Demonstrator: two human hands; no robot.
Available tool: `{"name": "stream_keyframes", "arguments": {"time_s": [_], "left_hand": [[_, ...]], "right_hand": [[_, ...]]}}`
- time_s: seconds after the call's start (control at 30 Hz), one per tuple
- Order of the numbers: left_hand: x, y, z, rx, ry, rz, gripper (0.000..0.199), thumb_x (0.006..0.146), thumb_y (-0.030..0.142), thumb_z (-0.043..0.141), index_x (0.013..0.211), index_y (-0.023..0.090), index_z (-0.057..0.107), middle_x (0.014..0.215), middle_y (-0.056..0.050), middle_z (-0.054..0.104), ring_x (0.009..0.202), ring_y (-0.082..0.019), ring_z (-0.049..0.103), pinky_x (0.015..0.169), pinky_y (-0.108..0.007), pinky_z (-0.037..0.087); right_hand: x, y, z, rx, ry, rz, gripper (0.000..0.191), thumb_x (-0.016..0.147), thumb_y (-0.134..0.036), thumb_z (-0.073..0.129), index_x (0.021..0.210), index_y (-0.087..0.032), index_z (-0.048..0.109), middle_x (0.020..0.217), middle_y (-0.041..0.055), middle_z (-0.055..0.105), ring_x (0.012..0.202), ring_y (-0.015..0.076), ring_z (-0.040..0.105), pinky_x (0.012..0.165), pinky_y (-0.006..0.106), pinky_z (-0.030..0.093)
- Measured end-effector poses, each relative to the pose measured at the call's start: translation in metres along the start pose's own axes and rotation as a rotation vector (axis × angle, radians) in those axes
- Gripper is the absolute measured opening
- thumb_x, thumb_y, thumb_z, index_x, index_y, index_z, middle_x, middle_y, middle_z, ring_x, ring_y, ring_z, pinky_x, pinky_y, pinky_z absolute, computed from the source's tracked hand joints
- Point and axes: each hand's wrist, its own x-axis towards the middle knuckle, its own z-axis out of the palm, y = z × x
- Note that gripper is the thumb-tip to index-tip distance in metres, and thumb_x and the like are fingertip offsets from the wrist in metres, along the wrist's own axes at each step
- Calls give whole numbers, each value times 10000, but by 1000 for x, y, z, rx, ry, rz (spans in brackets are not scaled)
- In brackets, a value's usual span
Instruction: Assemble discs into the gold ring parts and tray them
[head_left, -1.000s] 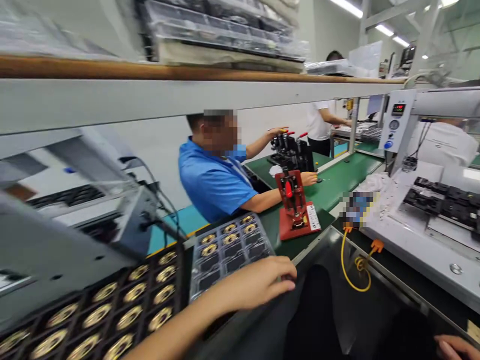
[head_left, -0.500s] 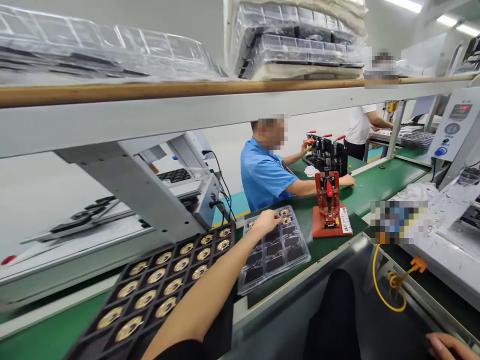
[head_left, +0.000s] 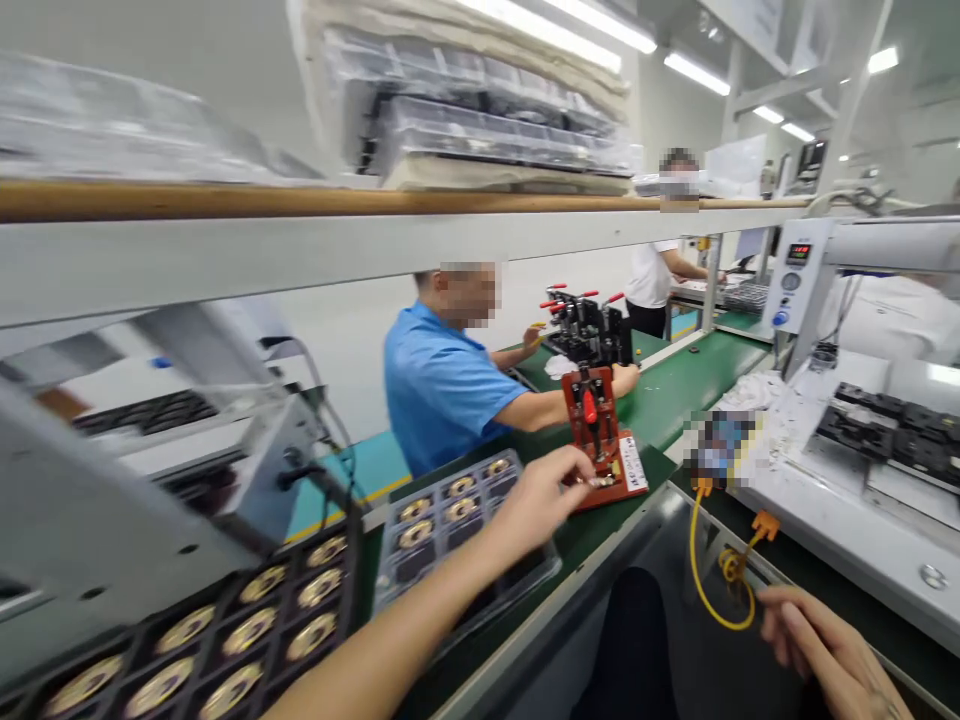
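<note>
My left hand [head_left: 551,490] reaches forward to a red toggle press [head_left: 589,395] with a red handle. Its thumb and fingers pinch a small shiny metal part [head_left: 596,483] at the base of the press; the fingers hide most of it. Beneath my left forearm lies a clear plastic tray [head_left: 386,570] with several gold ring-shaped parts [head_left: 460,509] in its dark compartments. My right hand [head_left: 829,645] hovers at the lower right, fingers loosely bent and holding nothing visible.
A black compartment tray [head_left: 281,625] with gold rings fills the lower left. A person in a blue shirt [head_left: 442,390] works across the green bench beside black clamp fixtures [head_left: 589,330]. Overhead runs a shelf beam [head_left: 337,245]. A yellow cable [head_left: 694,560] hangs at right.
My left hand has moved right from the clear tray to the red press. My right hand has come further into view. The camera view has turned right.
</note>
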Motion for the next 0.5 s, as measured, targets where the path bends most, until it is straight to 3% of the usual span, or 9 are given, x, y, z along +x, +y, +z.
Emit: {"name": "stream_keyframes", "arguments": {"time_s": [0.1, 0.17, 0.23, 0.33, 0.5], "left_hand": [[4, 67, 39, -149, 16, 644, 181, 1012, 108, 528, 1017, 215, 673, 1049, -74, 758, 996, -193, 724, 904, -301, 579], [10, 101, 62, -168, 66, 919, 195, 1049, 107, 496, 1102, 200, 658, 1067, -99, 755, 1001, -193, 722, 901, -300, 591], [20, 125, 80, -166, 124, 1052, 170, 1063, 121, 500, 1124, 179, 648, 1060, -112, 755, 989, -204, 717, 893, -316, 603], [36, 151, 99, -198, 134, 1146, 170, 1076, 131, 479, 1095, 162, 645, 1031, -118, 753, 965, -209, 718, 872, -324, 617], [56, 195, 134, -282, 66, 1241, 185, 1070, 97, 468, 1038, 167, 636, 990, -98, 748, 887, -191, 711, 802, -299, 609]], "right_hand": [[20, -58, 10, 112, 15, -174, 524, 947, -622, 668, 1296, -231, 705, 1055, 86, 745, 876, 218, 709, 812, 330, 599], [31, -86, 10, 145, 8, -275, 643, 883, -569, 775, 1407, -228, 623, 1135, 94, 714, 885, 212, 687, 775, 333, 591], [35, -101, 0, 101, 41, -306, 562, 857, -484, 827, 1329, -225, 667, 1037, 60, 703, 792, 178, 643, 708, 310, 568], [30, -103, -23, 31, 132, -301, 372, 847, -379, 845, 1167, -224, 737, 901, 15, 678, 710, 149, 596, 661, 291, 546], [8, -86, -66, -17, 296, -268, 372, 820, -322, 855, 1167, -230, 762, 977, 28, 718, 734, 154, 621, 696, 301, 560]]}}
